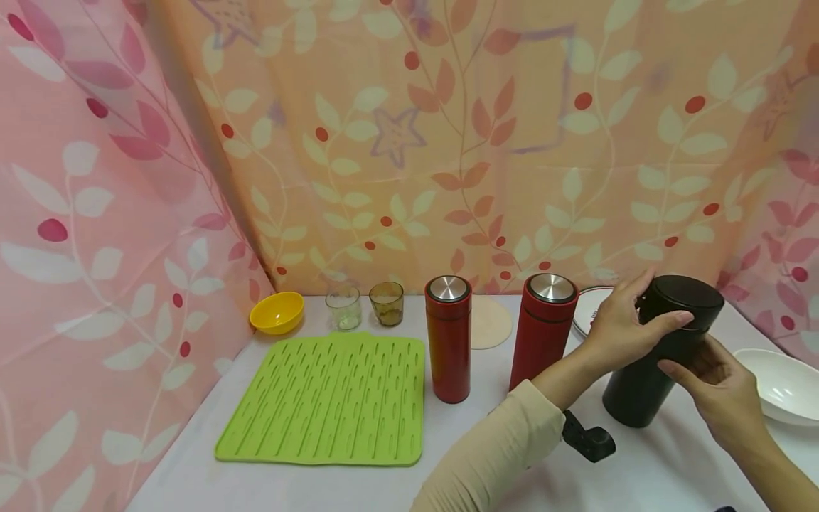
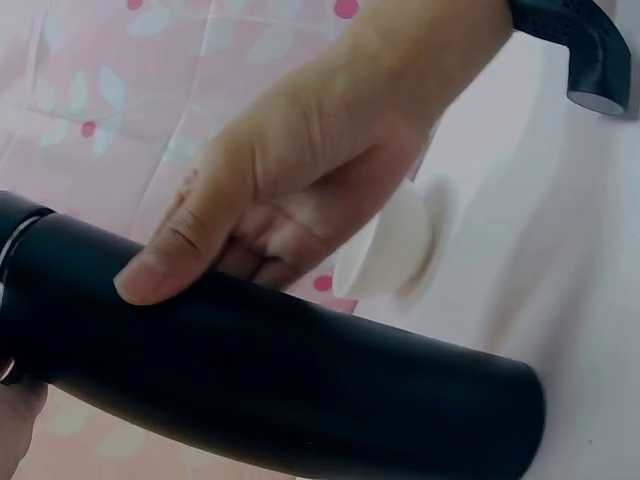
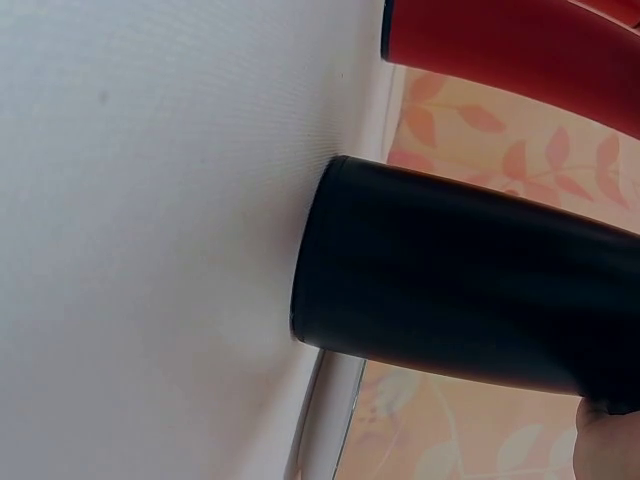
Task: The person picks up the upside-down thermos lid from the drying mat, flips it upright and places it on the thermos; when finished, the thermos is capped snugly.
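Observation:
A tall black thermos [image 1: 646, 377] stands on the white table at the right, with its dark lid [image 1: 684, 291] on top. My left hand [image 1: 617, 331] grips it near the top, the thumb lying across the lid area. Lower down, my right hand [image 1: 726, 391] holds the body, and its thumb presses the side in the left wrist view, where the right hand [image 2: 290, 170] shows well. Some fingers of both hands are hidden behind the thermos. The right wrist view shows the thermos base [image 3: 330, 250] at the table surface.
Two red thermoses [image 1: 450, 348] [image 1: 544, 327] with silver tops stand left of the black one. Around them are a green mat [image 1: 326, 405], yellow bowl [image 1: 277, 313], two small glasses [image 1: 387, 304], a beige disc [image 1: 491, 323], a rimmed plate [image 1: 585, 309] and a white bowl [image 1: 783, 387].

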Tool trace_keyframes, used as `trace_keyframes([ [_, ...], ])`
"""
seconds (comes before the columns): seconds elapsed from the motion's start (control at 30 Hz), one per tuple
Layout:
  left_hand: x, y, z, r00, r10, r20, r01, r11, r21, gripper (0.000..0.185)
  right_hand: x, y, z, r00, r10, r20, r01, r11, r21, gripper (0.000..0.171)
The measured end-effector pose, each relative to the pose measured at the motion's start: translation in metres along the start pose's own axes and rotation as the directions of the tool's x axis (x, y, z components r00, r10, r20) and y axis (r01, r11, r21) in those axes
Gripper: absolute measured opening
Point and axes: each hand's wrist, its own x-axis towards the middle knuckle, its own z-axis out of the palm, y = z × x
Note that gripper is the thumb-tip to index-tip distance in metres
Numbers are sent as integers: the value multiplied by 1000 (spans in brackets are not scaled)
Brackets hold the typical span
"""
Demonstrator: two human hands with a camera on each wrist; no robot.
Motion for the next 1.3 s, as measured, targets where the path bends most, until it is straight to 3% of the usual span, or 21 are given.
trace_keyframes([
  [0.13, -1, 0, 7, 996, -22, -83, 20, 999, -25, 53, 0, 1, -1, 1000, 10, 2, -10, 999, -41, 65],
  [0.27, -2, 4, 12, 983, -55, -176, 57, 998, 7, 60, -1, 2, 0, 1000, 2, 9, -2, 1000, -11, 64],
  [0.47, -3, 0, 6, 997, 4, -76, -13, 993, -121, 61, -1, 1, 1, 1000, -9, -5, 10, 997, 76, 63],
  [0.6, -4, -4, 6, 999, -6, -48, -3, 980, -200, 53, -1, 1, 0, 1000, 0, -4, 0, 999, 46, 62],
  [0.83, -3, 3, 16, 977, -68, -201, 60, 997, -46, 62, -1, 1, 1, 1000, -3, -6, 3, 1000, -30, 60],
  [0.9, -2, 2, 15, 978, -61, -199, 51, 997, -56, 62, 0, 0, 1, 1000, -14, -9, 14, 1000, -26, 60],
  [1.1, -2, -2, 9, 995, -18, -101, 2, 987, -159, 54, 2, -1, 0, 1000, -2, 1, 2, 1000, -27, 62],
  [1.17, -3, -2, 10, 993, -19, -118, 3, 991, -132, 56, 1, 0, -1, 1000, 12, 8, -12, 999, -32, 63],
  [1.3, -5, 1, 16, 974, -59, -218, 57, 998, -14, 64, 0, 1, -2, 1000, 20, 7, -20, 998, -61, 62],
])
